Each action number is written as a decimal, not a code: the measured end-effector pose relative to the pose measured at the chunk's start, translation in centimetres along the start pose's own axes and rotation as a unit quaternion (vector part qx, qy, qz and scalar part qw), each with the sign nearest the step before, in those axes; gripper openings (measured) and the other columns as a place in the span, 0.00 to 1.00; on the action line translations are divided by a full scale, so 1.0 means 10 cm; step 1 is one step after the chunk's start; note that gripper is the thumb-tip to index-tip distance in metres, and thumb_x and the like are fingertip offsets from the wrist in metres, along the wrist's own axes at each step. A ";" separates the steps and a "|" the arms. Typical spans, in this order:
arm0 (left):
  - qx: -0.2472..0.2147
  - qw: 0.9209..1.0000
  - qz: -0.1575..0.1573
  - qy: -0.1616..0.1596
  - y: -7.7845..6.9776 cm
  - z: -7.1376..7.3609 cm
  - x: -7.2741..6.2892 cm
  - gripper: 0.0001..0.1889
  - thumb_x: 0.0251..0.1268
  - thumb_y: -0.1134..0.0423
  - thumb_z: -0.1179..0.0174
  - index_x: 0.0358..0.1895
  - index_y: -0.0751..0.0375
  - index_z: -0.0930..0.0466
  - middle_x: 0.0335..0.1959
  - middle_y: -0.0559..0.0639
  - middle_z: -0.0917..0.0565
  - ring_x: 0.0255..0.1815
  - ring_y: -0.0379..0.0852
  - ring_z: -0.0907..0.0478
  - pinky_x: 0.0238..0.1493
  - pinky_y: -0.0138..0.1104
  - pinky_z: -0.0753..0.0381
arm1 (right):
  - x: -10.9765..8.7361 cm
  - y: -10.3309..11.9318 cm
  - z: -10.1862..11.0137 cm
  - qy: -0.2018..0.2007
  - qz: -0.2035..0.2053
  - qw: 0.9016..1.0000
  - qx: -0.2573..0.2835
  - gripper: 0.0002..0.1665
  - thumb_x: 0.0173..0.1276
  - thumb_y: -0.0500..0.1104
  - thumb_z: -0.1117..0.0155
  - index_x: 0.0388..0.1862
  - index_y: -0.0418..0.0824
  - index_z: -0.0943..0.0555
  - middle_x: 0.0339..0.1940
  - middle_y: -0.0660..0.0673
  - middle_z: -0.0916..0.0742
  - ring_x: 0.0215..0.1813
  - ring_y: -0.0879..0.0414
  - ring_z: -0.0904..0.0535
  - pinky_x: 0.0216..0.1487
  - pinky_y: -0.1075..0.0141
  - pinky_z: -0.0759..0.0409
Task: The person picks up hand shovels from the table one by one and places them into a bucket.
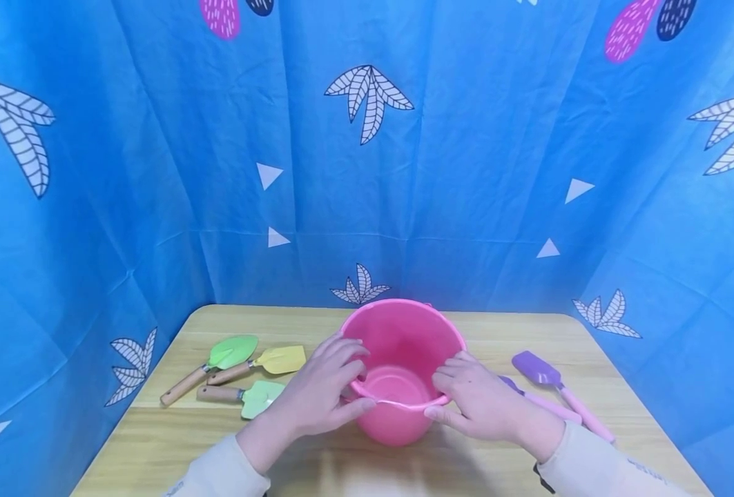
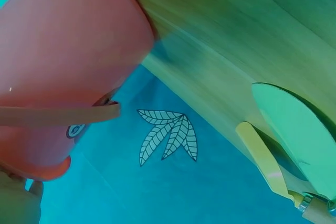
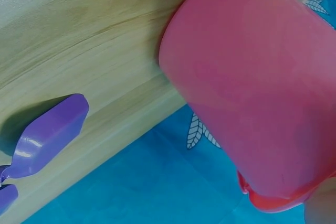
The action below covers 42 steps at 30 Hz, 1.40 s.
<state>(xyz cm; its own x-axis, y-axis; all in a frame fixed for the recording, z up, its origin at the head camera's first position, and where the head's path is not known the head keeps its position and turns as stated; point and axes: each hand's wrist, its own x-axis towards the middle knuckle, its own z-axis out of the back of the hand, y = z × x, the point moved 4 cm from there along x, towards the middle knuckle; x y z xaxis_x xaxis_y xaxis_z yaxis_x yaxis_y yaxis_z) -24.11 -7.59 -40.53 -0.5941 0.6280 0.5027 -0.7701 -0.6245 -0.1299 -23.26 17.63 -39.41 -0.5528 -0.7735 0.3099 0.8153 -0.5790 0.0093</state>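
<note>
A pink bucket stands at the middle of the table, its mouth tipped toward me and its inside floor showing. My left hand grips the rim at the left, fingers over the edge and thumb outside. On the right side of the rim, my right hand holds on in the same way. The left wrist view shows the bucket's side with its handle lying across it. In the right wrist view the bucket wall fills the right half, and only a bit of the hand appears.
Left of the bucket lie a green trowel, a yellow trowel and a pale green trowel, all wooden-handled. At the right are two purple shovels with pink handles, one purple shovel in plain sight, the other partly behind my hand. Blue patterned cloth surrounds the table.
</note>
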 end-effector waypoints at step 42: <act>0.040 0.989 0.143 -0.012 1.14 0.43 -0.88 0.29 0.70 0.47 0.40 0.69 0.56 0.29 0.66 0.57 0.27 0.69 0.62 0.36 0.66 0.61 0.40 | 0.01 0.00 -0.01 -0.004 0.007 1.000 -0.002 0.19 0.73 0.63 0.43 0.27 0.56 0.31 0.27 0.64 0.29 0.35 0.64 0.34 0.48 0.65 0.31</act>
<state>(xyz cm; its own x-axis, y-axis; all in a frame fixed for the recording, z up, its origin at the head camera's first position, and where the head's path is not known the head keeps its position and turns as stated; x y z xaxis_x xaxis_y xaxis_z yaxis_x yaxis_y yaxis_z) -26.68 -22.25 -42.77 -0.7789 0.4093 0.4752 -0.5492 -0.8110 -0.2017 -23.26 17.55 -39.46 -0.5408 -0.7789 0.3176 0.8216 -0.5701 0.0009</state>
